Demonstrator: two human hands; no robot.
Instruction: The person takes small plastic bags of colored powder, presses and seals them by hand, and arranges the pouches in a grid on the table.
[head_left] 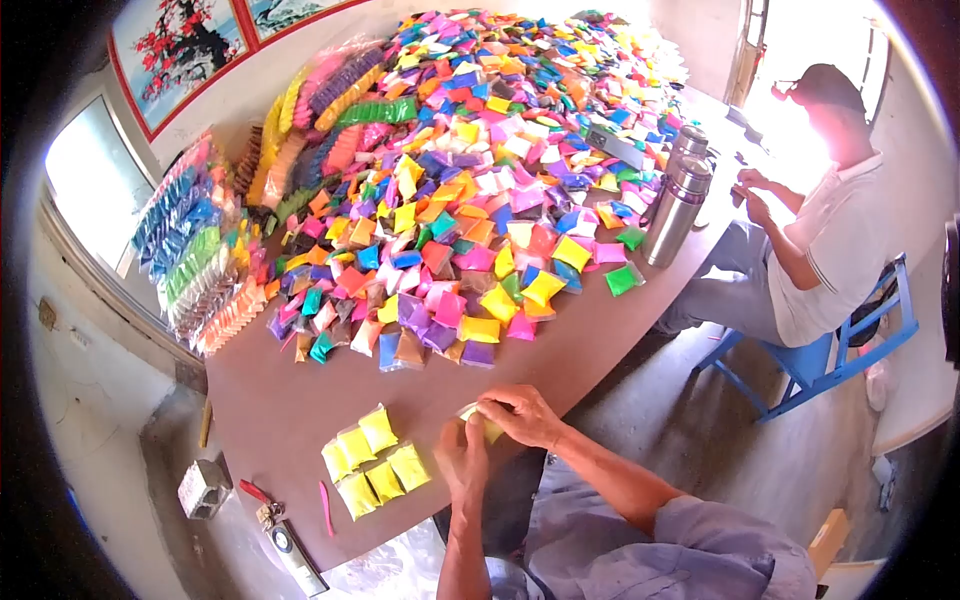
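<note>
Both of my hands are over the near edge of the table, closed on one small yellow packet [491, 428]. My left hand [463, 458] pinches its left side, and my right hand [522, 415] grips its upper right; fingers hide much of it. To the left of my hands, several yellow packets [384, 480] lie together in two short rows. Farther back rises a big heap of small clear packets [480, 230] in many colours.
Two steel flasks [679, 210] stand at the table's [290, 420] right edge. Bundled packets [190, 250] are stacked at left. A pink stick [327, 508], red-handled tool [254, 491] and keys lie front left. A seated person [825, 220] occupies a blue chair [815, 370].
</note>
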